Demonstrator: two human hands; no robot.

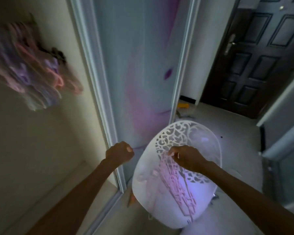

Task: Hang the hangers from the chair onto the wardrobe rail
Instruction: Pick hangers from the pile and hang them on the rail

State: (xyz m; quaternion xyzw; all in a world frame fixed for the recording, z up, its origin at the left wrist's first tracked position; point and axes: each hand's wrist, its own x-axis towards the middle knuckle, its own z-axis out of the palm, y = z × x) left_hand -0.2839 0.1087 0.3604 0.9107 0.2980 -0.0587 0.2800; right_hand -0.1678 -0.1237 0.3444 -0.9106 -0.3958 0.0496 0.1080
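Note:
A white plastic chair (148,180) with a cut-out patterned back stands low in the middle of the view. A bundle of pink hangers (176,187) lies across its seat. My right hand (187,157) is over the chair and pinches the hooks at the top of the bundle. My left hand (120,151) is a closed fist beside the wardrobe frame, left of the chair, and holds nothing. Several pink and purple hangers (32,73) hang blurred inside the wardrobe at the upper left; the rail itself is not visible.
A sliding wardrobe door (139,65) with a pale frame rises just behind the chair. A dark panelled door (255,53) is at the upper right. Small items, one of them yellow (182,105), lie on the floor beyond the chair.

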